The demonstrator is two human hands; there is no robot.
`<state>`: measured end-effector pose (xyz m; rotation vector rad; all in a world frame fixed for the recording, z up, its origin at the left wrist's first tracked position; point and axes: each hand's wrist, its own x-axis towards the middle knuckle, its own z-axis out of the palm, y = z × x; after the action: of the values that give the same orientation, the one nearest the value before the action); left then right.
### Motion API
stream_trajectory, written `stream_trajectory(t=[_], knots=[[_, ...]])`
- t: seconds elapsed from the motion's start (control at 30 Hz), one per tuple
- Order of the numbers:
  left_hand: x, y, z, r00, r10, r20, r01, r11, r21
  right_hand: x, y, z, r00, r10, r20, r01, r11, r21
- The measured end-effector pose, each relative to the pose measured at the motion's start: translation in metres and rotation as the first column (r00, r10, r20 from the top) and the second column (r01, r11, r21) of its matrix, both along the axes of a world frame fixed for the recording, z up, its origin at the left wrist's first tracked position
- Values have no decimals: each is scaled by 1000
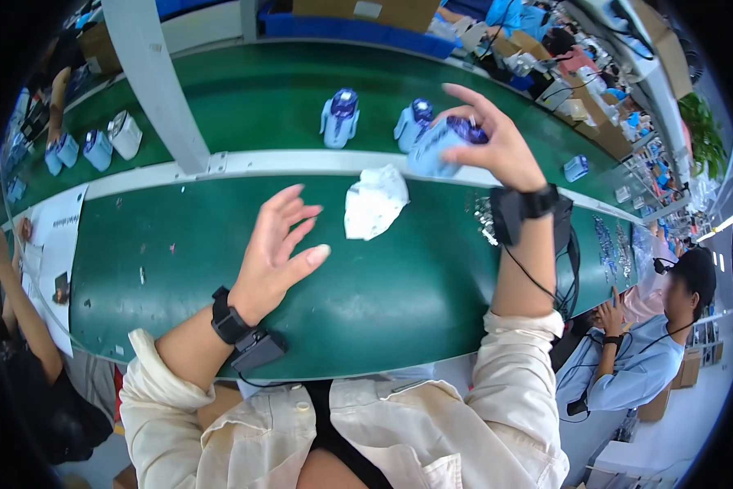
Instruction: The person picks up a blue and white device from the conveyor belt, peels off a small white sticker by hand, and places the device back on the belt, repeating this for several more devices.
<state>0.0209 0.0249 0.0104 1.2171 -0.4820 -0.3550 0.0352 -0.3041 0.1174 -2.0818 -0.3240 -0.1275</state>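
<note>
Right grip pinches a blue robot-shaped unit; a second unit stands just left of it. Left grip is spread; crumpled white wad lies between both.

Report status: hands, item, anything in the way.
Left hand open, empty. Right hand at tilted light-blue device, grip unclear. Crumpled white wrapping lies between hands.

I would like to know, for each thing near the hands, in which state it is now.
Left hand: open, holding nothing.
Right hand: bent around the near blue unit.
Near blue unit: tilted, slightly blurred.
Middle blue unit: upright.
Left blue unit: upright, apart from the others.
White wrapping: crumpled, on the table.
Metal bits: loose, scattered.
</note>
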Motion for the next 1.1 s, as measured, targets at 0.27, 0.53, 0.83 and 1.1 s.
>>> stream_trajectory(t=[0.27, 0.53, 0.83, 1.1], knots=[[-8, 3, 9, 838, -416, 354, 380, 909, 170, -60, 129, -9, 811, 566, 145, -548, 823, -150], [-22, -2, 6, 737, 81, 671, -308, 924, 227, -87, 134, -29, 877, 155, 455, -114, 987, -118], [-22, -1, 3, 702, -16, 712, -257, 927, 274, -86, 132, -27, 961, 111, 254, -127, 991, 46], [-25, 1, 3, 812, -116, 572, -73, 952, 297, -89, 135, -36, 973, 28, 230, -59, 990, 128]])
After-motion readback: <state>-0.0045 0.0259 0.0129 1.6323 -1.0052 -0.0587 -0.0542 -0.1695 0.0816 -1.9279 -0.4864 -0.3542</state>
